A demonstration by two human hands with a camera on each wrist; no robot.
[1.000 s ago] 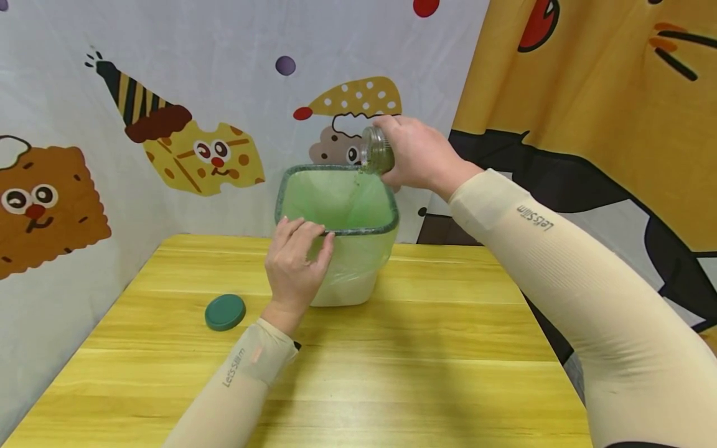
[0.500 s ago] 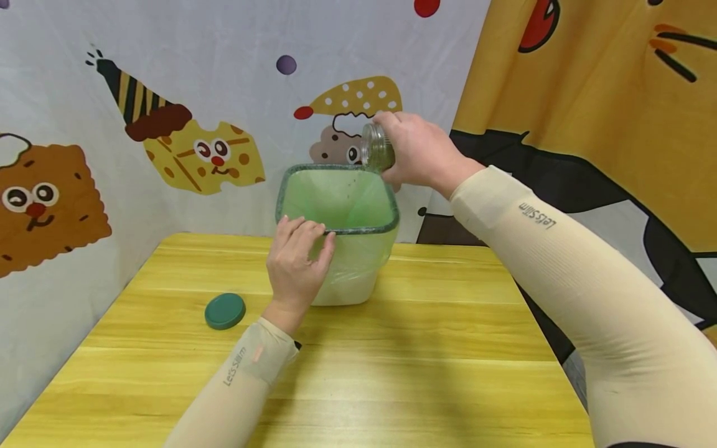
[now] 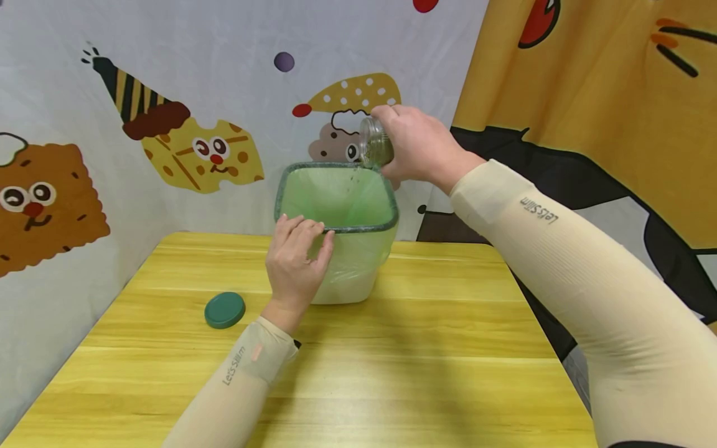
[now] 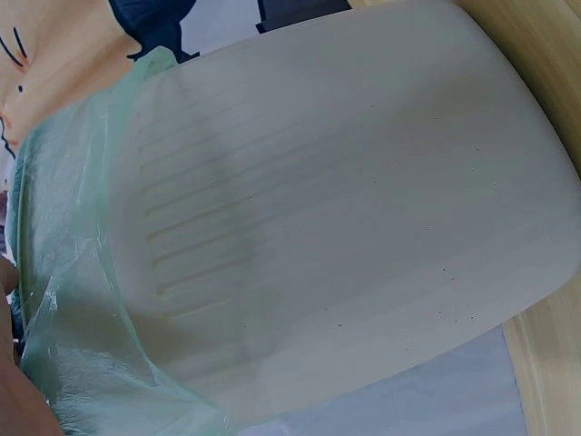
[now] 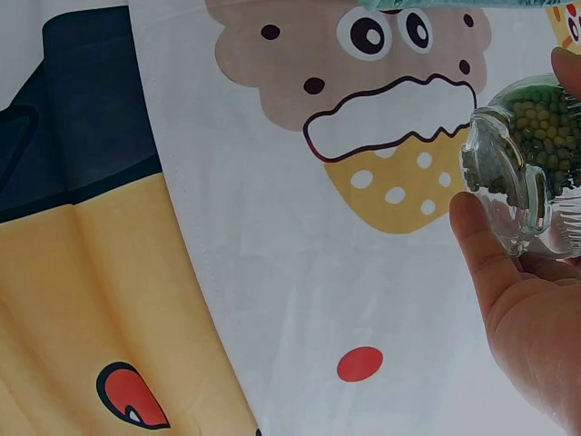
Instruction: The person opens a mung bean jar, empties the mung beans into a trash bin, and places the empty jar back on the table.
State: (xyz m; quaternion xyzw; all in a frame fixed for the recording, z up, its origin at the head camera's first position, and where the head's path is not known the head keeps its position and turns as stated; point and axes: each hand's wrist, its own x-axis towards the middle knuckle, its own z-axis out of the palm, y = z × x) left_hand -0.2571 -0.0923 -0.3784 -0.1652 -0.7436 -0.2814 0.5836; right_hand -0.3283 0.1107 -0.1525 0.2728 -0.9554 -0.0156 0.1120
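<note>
My right hand (image 3: 417, 143) grips a small clear glass jar (image 3: 375, 143) above the far right of the trash can (image 3: 344, 289). The jar is tipped with its mouth to the left. Green mung beans (image 5: 543, 132) show inside it in the right wrist view, and a few dark specks fall below its mouth. A pale green bag (image 3: 364, 252) lines the white can and folds over its dark rim. My left hand (image 3: 294, 264) holds the near left of the rim, fingers bent over the edge. In the left wrist view only part of that hand shows.
A round green lid (image 3: 224, 310) lies on the wooden table (image 3: 426, 373), left of my left hand. Behind the table hangs a white cloth (image 3: 224, 50) with cartoon prints, and a yellow and black curtain (image 3: 515, 93) hangs at the right.
The thicker stream of mung beans from the jar has thinned to a few falling specks. The jar and right hand are slightly higher; my left hand stays at the rim.
</note>
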